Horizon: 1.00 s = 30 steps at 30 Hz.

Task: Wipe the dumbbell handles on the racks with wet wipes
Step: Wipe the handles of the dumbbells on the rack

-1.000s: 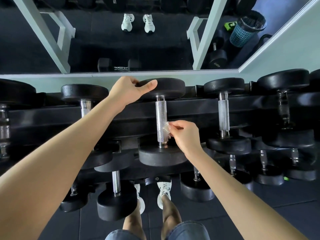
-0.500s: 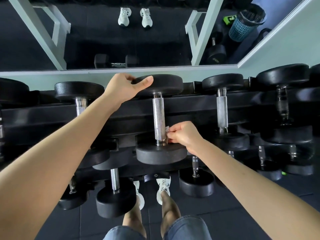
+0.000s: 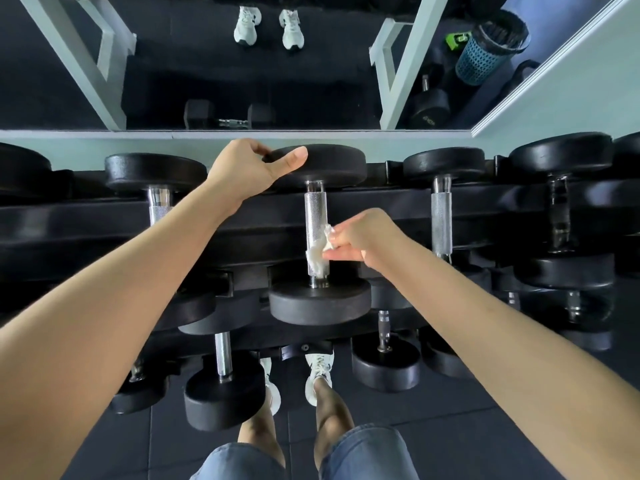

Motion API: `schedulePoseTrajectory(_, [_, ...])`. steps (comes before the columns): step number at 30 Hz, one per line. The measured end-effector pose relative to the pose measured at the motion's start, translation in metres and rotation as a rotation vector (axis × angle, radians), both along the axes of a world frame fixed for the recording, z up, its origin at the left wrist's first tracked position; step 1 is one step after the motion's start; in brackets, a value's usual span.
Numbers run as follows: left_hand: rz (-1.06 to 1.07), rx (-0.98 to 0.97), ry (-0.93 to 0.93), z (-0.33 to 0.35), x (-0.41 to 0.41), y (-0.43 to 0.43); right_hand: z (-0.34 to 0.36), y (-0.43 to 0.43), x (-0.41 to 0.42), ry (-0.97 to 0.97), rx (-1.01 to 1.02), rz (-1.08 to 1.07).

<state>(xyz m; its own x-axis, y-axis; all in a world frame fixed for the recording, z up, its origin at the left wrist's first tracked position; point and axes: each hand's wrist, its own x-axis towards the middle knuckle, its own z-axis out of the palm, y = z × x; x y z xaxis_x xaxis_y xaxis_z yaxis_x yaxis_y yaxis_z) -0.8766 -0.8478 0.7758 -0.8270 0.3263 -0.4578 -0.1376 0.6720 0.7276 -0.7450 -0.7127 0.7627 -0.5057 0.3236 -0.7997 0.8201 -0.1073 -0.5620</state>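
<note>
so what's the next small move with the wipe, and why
Probably slide the wipe up the handle toward the far head. The right hand pinches it against the handle's near end, so the knurled stretch above is not covered. The left hand grips the far head, which should steady it for the stroke.

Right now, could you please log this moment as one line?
left hand grips dumbbell head | right hand pinches wet wipe against handle
</note>
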Motion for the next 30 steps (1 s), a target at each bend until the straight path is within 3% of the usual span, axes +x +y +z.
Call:
schedulePoseTrajectory(5, [-0.021, -0.014, 0.02, 0.005, 0.002, 0.0, -0.011, -0.007, 0.014, 0.169, 0.237, -0.048])
schedulePoseTrajectory(8, [-0.037, -0.045, 0.035, 0.006, 0.002, 0.001, -0.022, -0.025, 0.035, 0.236, 0.529, 0.323])
schedulePoseTrajectory(10, [-0.036, -0.051, 0.04, 0.007, 0.003, 0.001, -0.026, -0.03, 0.04, 0.201, 0.592, 0.499])
schedulePoseTrajectory(12, [-0.036, -0.058, 0.042, 0.007, 0.003, 0.001, -0.028, -0.027, 0.042, 0.178, 0.524, 0.523])
schedulePoseTrajectory(20, [-0.043, -0.076, 0.046, 0.005, 0.001, 0.001, -0.021, -0.01, -0.01, 0.356, 0.497, 0.185])
schedulePoseTrajectory(24, [-0.032, -0.065, 0.034, 0.004, 0.001, 0.0, -0.029, -0.017, 0.017, 0.361, 0.471, 0.2])
schedulePoseTrajectory(28, [-0.021, -0.039, 0.018, 0.008, 0.002, 0.001, -0.036, -0.015, 0.028, 0.264, 0.309, 0.201])
schedulePoseTrajectory(30, [-0.046, -0.051, 0.019, 0.011, 0.003, 0.003, -0.035, -0.005, 0.017, 0.248, 0.106, 0.147])
